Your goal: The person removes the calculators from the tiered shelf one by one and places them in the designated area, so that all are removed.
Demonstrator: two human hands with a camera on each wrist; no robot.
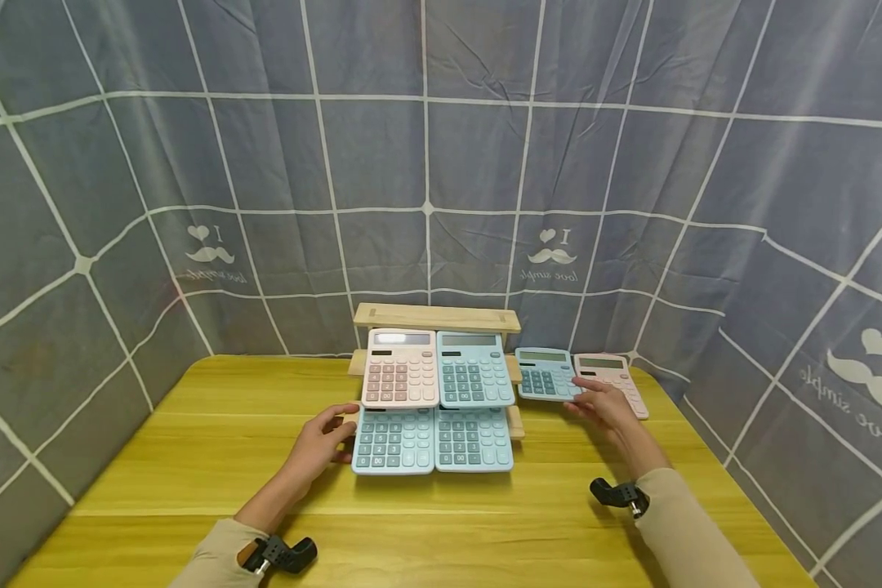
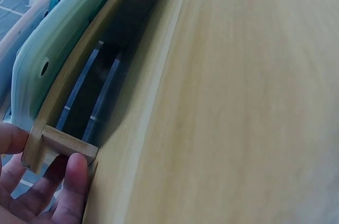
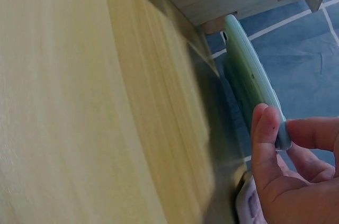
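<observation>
4 calculators rest on the wooden rack (image 1: pixel 437 316), to the right of the left fingers: a pink upper calculator (image 1: pixel 402 353), a blue upper calculator (image 1: pixel 475 351) beyond it, and below these a lower left calculator (image 1: pixel 393 445) and a lower right calculator (image 1: pixel 474 445), both blue. The left hand (image 1: pixel 319 441) grips the rack's lower end, its fingers curled about the wood; a light, steady hold should brace the rack without nudging the calculator edge just beside the fingertips. The right hand (image 1: pixel 606 408) pinches the loose blue calculator (image 1: pixel 546 376) by its edge between thumb and fingers, so most of its body juts out to the left of that pinch, toward the rack. Such an off-centre hold probably lets the far end sag or swing, so a firm pinch, a steady wrist and slow movement seem wise, with fingertips kept off the keys. Just beside the right fingers, on their right, the loose pink calculator (image 1: pixel 619 371) lies on the table (image 1: pixel 441 523); the knuckles need room there.
</observation>
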